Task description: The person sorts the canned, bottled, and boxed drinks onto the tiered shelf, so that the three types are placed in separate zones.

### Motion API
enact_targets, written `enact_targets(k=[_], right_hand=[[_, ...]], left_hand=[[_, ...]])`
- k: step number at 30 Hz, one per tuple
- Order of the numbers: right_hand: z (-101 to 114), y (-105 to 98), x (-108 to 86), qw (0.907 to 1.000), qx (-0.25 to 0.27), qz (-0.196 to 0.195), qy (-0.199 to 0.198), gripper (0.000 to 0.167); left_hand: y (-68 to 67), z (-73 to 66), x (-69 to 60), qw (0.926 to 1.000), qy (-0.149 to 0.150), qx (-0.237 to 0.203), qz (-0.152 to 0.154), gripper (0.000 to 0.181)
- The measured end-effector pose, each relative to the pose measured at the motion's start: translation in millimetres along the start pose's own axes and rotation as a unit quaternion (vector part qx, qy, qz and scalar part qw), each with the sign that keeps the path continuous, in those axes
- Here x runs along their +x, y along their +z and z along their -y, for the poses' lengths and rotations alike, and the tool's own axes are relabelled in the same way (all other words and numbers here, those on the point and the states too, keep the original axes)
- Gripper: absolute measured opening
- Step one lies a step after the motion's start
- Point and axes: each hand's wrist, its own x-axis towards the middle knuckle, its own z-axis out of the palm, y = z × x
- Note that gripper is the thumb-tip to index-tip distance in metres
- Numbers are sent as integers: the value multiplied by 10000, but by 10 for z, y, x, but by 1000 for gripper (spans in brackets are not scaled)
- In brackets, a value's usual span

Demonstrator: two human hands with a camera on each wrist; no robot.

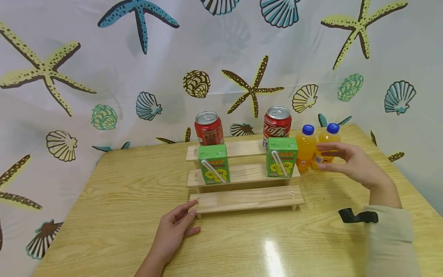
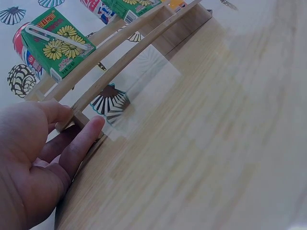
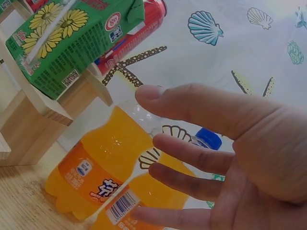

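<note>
With right hand (image 1: 360, 164) spread wide beside 2 bottles (image 1: 305, 148), left hand (image 1: 174, 229) relaxed against rack (image 1: 245, 199): could topple both by closing off-centre.

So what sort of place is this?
Probably an indoor staged tabletop set-up, perhaps a mock shop display: a stepped wooden rack bearing cans and cartons, bottles beside it, and a sea-print backdrop behind the table.

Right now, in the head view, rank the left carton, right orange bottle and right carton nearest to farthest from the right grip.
1. Right orange bottle, right of the rack.
2. Right green carton, rack's right end.
3. Left green carton, rack's left end.
</note>
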Motion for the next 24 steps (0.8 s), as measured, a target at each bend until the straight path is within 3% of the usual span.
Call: enact_targets(k=[24], right_hand=[[-156, -107, -64, 9997, 49, -213, 123, 54]], left_hand=[[1, -7, -5, 10000, -17, 23, 17, 38]])
